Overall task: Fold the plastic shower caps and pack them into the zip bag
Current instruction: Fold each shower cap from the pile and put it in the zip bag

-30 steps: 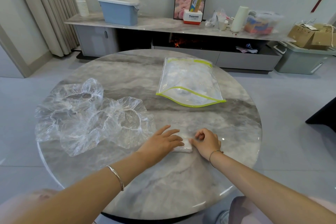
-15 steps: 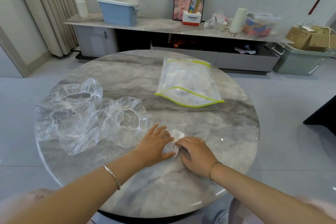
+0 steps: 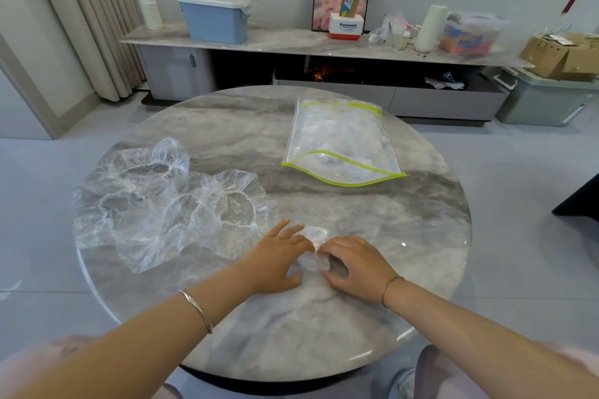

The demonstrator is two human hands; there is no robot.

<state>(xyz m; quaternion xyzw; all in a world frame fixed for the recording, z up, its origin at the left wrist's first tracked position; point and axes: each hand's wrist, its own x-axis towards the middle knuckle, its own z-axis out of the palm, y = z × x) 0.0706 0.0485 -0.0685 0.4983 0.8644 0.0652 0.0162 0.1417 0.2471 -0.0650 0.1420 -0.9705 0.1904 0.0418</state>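
Right, both hands meet at the near middle of the table. The left hand lies flat, fingers straight, pressing the small folded cap. The right hand curls round its other side, pinching it. Loose caps sit heaped just left of the left hand. The bag lies farther back, well apart, with clear plastic inside.

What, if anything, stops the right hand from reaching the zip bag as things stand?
Probably nothing, so yes. The right hand grips the folded shower cap, and only bare table lies between it and the zip bag, straight ahead.
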